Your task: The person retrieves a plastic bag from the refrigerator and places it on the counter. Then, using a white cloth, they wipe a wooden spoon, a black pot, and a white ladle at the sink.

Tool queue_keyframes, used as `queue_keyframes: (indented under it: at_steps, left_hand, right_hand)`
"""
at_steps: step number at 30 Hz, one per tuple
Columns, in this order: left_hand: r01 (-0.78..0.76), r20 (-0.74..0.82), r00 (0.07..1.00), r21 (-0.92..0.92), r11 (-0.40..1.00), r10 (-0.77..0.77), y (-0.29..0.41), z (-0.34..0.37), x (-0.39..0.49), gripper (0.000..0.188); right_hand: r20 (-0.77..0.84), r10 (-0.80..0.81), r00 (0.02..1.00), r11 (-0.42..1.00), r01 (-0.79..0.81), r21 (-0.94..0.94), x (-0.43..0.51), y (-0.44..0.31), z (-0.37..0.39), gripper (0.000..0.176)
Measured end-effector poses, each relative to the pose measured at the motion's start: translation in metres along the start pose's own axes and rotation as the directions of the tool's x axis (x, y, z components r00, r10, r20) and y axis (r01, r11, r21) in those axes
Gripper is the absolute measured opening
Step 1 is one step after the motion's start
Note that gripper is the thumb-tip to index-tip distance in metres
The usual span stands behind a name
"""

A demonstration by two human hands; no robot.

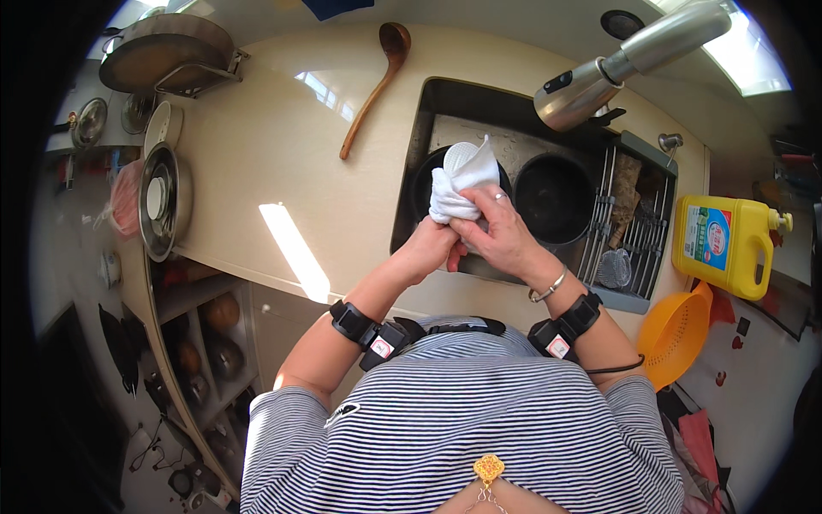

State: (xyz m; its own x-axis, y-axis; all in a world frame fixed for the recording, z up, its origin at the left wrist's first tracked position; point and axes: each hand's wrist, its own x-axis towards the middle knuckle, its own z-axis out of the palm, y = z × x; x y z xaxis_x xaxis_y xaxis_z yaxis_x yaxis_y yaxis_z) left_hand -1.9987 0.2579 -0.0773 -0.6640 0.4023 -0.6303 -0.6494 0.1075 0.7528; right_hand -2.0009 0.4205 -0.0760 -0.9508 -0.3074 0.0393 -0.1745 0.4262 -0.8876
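Observation:
My left hand [432,247] and my right hand [502,230] meet over the front of the sink [443,99]. Both grip a bunched white cloth [478,170], the right thumb and fingers pressing on its lower part. A pale ribbed rounded piece [460,156] shows at the cloth's top; whether it is part of the cloth or a separate thing, I cannot tell. Below the hands, a dark round pot [424,178] in the sink is partly hidden. Beside it on the right sits a second dark round pot [553,199].
A steel faucet [578,96] overhangs the sink's back right. The sink's right end carries a drying rack [594,218]. To its right stand a yellow detergent jug [722,247] and an orange colander [674,340]. A wooden ladle [372,96] lies left of the sink; a steel basin [183,205] is farther left.

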Motion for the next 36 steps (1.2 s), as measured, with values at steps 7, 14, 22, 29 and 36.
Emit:
queue_keyframes:
  at_steps: [7,14,22,29,36]
  left_hand:
    - [0.006,0.061,0.998,0.174,0.985,-0.017,0.004,0.023,-0.023,0.010]
    - [0.045,0.140,0.988,0.087,0.995,-0.056,0.004,0.027,-0.042,0.014]
    - [0.104,0.163,0.982,-0.031,0.994,-0.097,0.013,0.026,-0.047,0.017]
    - [-0.070,0.191,0.981,0.260,0.963,0.019,0.020,0.044,-0.046,0.016]
    - [-0.083,0.171,0.985,0.281,0.956,0.035,0.015,0.053,-0.044,0.013]
  right_hand:
    - [-0.313,-0.046,0.948,0.974,-0.026,-0.224,0.002,0.028,0.018,0.033]
    - [-0.442,0.092,0.892,0.936,-0.229,-0.268,0.007,0.052,-0.015,0.033]
    - [-0.315,-0.049,0.948,0.996,0.071,0.057,-0.023,0.022,-0.048,0.031]
    - [-0.197,-0.080,0.977,0.979,0.040,-0.201,-0.026,0.018,-0.027,0.052]
    - [-0.341,-0.021,0.940,0.978,-0.052,-0.203,-0.007,0.030,-0.032,0.045]
